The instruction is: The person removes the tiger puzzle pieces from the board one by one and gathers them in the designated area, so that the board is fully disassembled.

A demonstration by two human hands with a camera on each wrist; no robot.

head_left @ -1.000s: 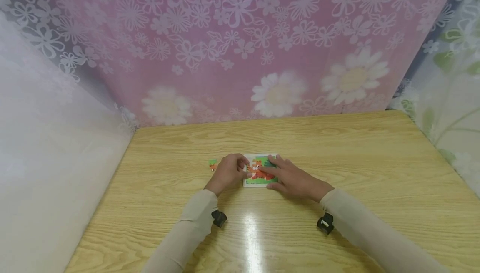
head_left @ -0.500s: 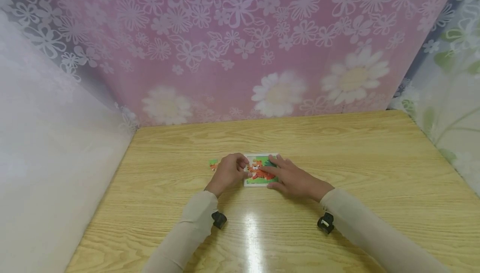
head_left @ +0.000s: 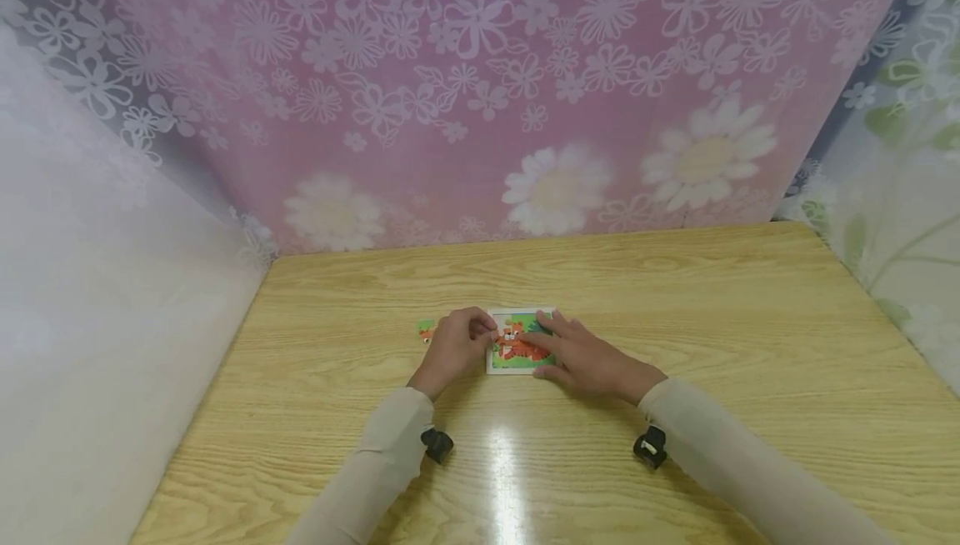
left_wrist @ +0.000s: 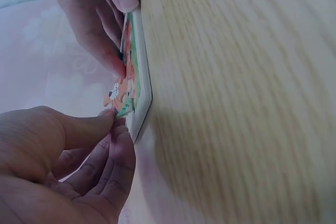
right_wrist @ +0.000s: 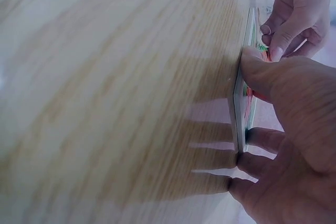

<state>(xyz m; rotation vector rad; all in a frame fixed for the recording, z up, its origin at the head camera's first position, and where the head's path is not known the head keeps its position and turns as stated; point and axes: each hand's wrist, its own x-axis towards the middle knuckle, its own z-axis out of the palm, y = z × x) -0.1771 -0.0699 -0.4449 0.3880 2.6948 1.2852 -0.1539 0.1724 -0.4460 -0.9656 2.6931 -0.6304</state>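
A small jigsaw puzzle [head_left: 522,365] with an orange tiger on green lies in a white-edged tray [head_left: 512,311]. At its left side my left hand [head_left: 459,347] pinches a puzzle piece [left_wrist: 118,96] between thumb and fingers. This piece carries part of the tiger's face and is tilted up from the tray in the left wrist view. My right hand [head_left: 583,355] rests on the tray's right half with fingers spread. Its index finger reaches onto the picture by the piece, and its thumb [right_wrist: 258,71] touches the near edge. The fingers cover part of the picture.
Another puzzle piece [head_left: 426,329], green and orange, lies on the wooden table [head_left: 360,303] left of the tray, partly hidden by the left hand. A pink flowered cloth [head_left: 420,145] hangs behind the table, with pale sheets at both sides.
My left thumb has moved slightly up and left, and the piece it pinches has shifted and tilted at the tray's left side. The right hand has stayed in place.
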